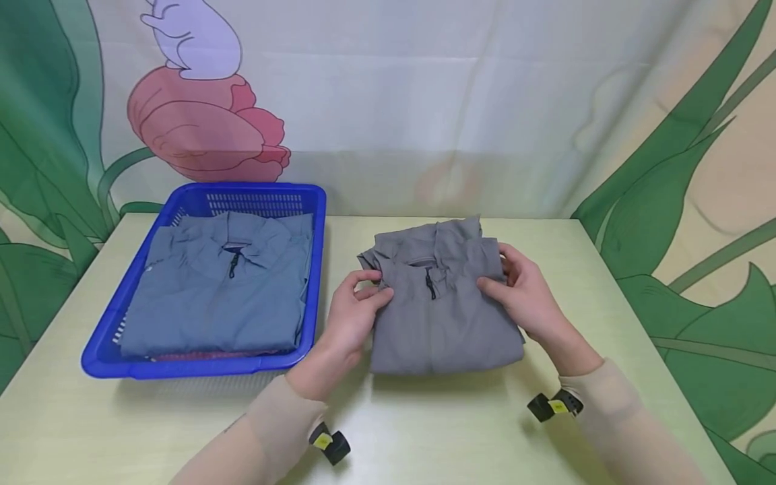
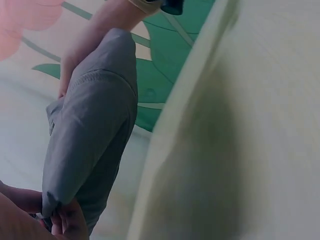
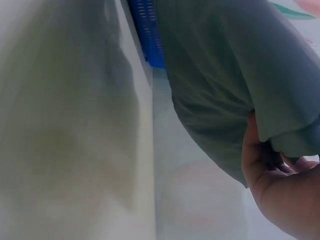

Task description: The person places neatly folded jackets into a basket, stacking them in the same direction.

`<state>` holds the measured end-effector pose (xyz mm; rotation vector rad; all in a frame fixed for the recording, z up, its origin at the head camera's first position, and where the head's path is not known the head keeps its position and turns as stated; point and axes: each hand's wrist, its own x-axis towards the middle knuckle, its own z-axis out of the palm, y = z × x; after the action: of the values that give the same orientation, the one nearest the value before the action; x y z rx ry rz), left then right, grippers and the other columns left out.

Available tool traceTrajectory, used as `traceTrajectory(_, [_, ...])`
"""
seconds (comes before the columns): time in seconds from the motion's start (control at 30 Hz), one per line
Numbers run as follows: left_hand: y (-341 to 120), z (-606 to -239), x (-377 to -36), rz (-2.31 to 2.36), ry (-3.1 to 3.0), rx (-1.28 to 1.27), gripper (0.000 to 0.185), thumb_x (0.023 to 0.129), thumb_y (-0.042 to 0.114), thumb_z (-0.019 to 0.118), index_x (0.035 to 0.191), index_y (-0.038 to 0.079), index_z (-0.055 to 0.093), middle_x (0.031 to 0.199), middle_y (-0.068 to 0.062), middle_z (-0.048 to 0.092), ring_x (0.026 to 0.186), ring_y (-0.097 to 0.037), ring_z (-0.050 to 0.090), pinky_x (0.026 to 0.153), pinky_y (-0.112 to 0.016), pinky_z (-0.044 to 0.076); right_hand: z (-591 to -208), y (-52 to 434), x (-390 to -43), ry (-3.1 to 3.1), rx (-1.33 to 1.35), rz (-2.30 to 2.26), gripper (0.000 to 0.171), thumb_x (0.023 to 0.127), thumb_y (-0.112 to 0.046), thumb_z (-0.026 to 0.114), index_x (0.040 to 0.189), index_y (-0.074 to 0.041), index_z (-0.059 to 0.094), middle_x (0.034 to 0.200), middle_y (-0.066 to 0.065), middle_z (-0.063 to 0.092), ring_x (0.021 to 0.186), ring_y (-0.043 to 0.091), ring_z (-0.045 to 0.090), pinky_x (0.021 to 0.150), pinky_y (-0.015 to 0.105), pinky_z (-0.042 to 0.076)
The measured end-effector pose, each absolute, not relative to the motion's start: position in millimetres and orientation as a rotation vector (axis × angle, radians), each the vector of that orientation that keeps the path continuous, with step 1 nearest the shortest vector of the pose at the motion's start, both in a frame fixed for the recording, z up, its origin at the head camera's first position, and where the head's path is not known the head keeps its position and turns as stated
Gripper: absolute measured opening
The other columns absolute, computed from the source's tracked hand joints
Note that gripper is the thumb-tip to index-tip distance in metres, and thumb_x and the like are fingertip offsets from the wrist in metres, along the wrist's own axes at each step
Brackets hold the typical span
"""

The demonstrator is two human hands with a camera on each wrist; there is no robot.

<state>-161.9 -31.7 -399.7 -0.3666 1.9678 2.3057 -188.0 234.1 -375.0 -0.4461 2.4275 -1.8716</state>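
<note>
A folded grey jacket (image 1: 448, 330), its collar and short black zip pull facing up, is held between both hands above the table. My left hand (image 1: 353, 313) pinches its left edge near the collar, thumb on top. On the opposite edge my right hand (image 1: 530, 289) grips the cloth, thumb over the front and fingers underneath. In the left wrist view the grey jacket (image 2: 95, 125) hangs off the tabletop with a shadow below. The right wrist view shows the right hand (image 3: 285, 190) curled round the jacket's edge (image 3: 225, 75).
A blue plastic basket (image 1: 320, 269) stands on the left of the table (image 1: 448, 431). Inside it lies a folded blue jacket (image 1: 212, 310), with a strip of reddish cloth beneath. Behind the table hangs a printed curtain (image 1: 412, 121). Both wrists wear small black cameras.
</note>
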Motion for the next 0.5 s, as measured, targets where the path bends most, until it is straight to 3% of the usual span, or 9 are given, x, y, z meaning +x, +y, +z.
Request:
traceTrajectory(0.17, [-39.5, -384.5, -161.3, 2.369, 1.878, -0.39, 0.051, 0.098, 0.007, 0.069, 0.143, 0.008, 0.045, 0.117, -0.016, 0.066, 0.099, -0.025, 0.065, 0.085, -0.035, 0.05, -365.7, 229.0, -185.5, 2.419, -0.524, -1.953, 0.052, 0.095, 0.007, 0.063, 0.145, 0.003, 0.048, 0.121, 0.023, 0.062, 0.101, 0.02, 0.068, 0.085, 0.029, 0.057])
traceTrajectory(0.3, [-46.0, -378.1, -161.4, 2.382, 1.737, -0.37, 0.065, 0.101, 0.01, 0.066, 0.156, 0.005, 0.031, 0.133, -0.02, 0.061, 0.112, -0.027, 0.063, 0.093, -0.039, 0.05, -361.0, 225.3, -184.5, 2.396, -0.581, -1.987, 0.053, 0.095, 0.008, 0.063, 0.145, 0.002, 0.048, 0.122, 0.019, 0.063, 0.104, 0.022, 0.068, 0.086, 0.03, 0.058])
traceTrajectory(0.5, [-54.0, -375.3, -158.2, 2.374, 1.626, -0.289, 0.062, 0.105, 0.01, 0.058, 0.156, -0.006, 0.028, 0.145, -0.019, 0.053, 0.124, -0.028, 0.056, 0.099, -0.041, 0.048, -354.0, 217.2, -184.4, 2.389, -0.651, -1.982, 0.052, 0.095, 0.008, 0.064, 0.144, 0.0, 0.05, 0.121, 0.016, 0.065, 0.103, 0.022, 0.068, 0.085, 0.03, 0.058])
